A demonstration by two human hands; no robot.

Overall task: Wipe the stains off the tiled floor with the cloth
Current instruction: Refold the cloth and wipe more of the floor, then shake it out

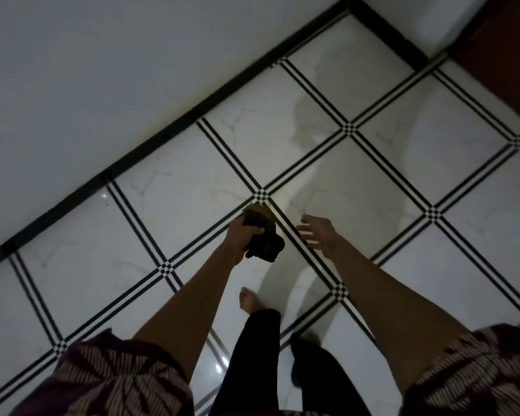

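My left hand is held out in front of me above the floor, shut on a bunched dark cloth with a yellowish patch at its top. Just to its right, my right hand hangs in the air with fingers spread and nothing in it. Below both lies the white marble-look tiled floor with black double lines between tiles. The light is dim, and I cannot make out distinct stains; grey patches on the tiles may be shadows or reflections.
A white wall with a black skirting strip runs diagonally across the upper left. A brown wooden door or panel stands at the upper right. My bare foot and dark trouser legs are below my hands.
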